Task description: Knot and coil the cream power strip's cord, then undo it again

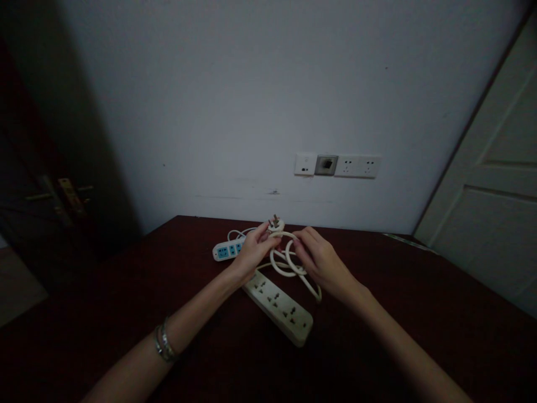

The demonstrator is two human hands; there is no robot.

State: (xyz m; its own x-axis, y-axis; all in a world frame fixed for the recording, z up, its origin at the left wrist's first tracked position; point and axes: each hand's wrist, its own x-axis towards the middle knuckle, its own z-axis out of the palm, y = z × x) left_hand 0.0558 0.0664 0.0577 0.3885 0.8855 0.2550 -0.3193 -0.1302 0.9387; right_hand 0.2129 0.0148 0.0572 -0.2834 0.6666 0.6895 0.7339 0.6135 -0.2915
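Note:
My left hand [254, 250] is closed around a white power cord [280, 273] close to its plug [276, 225], whose metal prongs point up. My right hand [318, 254] pinches the same cord a little to the right. Between and below the hands the cord hangs in loose loops. Under them a cream power strip [279, 305] lies slantwise on the table, its near end to the right. Partly behind my left hand is a smaller white power strip [226, 250] with blue socket faces, its thin white cable curving behind it.
The dark red table [176, 280] runs back to a pale wall [235, 112]. Wall sockets [358, 167] and a grey-framed wall plate [326, 165] sit above its rear edge. A white door [495, 184] stands at the right, a dark door with a handle [69, 196] at the left.

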